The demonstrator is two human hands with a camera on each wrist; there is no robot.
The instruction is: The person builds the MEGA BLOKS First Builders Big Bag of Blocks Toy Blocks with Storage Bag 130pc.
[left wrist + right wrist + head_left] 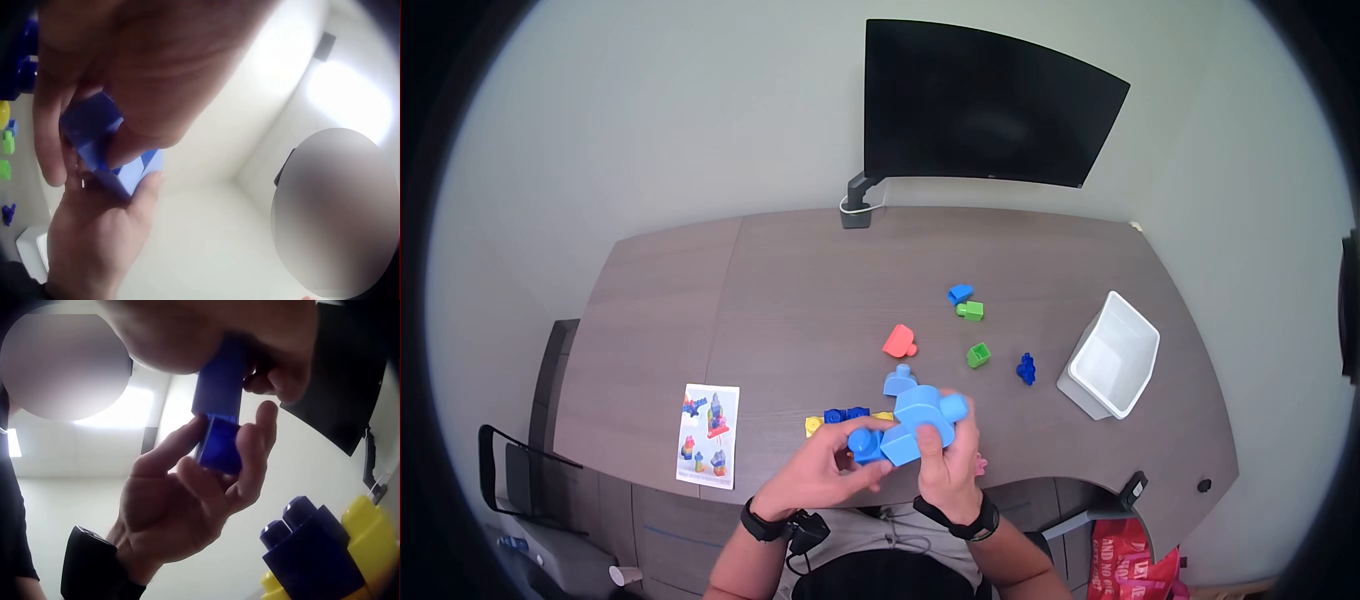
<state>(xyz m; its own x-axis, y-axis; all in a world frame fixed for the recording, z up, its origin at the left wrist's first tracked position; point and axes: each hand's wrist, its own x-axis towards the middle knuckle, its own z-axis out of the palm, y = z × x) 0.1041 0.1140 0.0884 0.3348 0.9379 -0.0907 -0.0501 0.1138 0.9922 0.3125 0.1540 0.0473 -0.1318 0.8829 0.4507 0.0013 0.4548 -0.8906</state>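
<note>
My left hand (815,472) grips a small blue toy brick (865,444) with one round stud, thumb and fingers around it. The right hand (948,472) holds a larger light blue brick piece (920,405) with a stud, its thumb pressed on the near face. Both pieces meet edge to edge between the hands over the table's front edge. In the right wrist view the blue brick (222,447) lies right under the piece in the right hand. Beyond the hands sits a light blue curved brick (899,381). Dark blue and yellow bricks (846,414) lie behind the left hand, partly hidden.
A red brick (900,341), green bricks (979,355), a blue brick (960,294) and a dark blue piece (1026,368) lie farther back. A white bin (1078,388) stands right; a picture sheet (708,465) lies left. Behind is a monitor (990,105).
</note>
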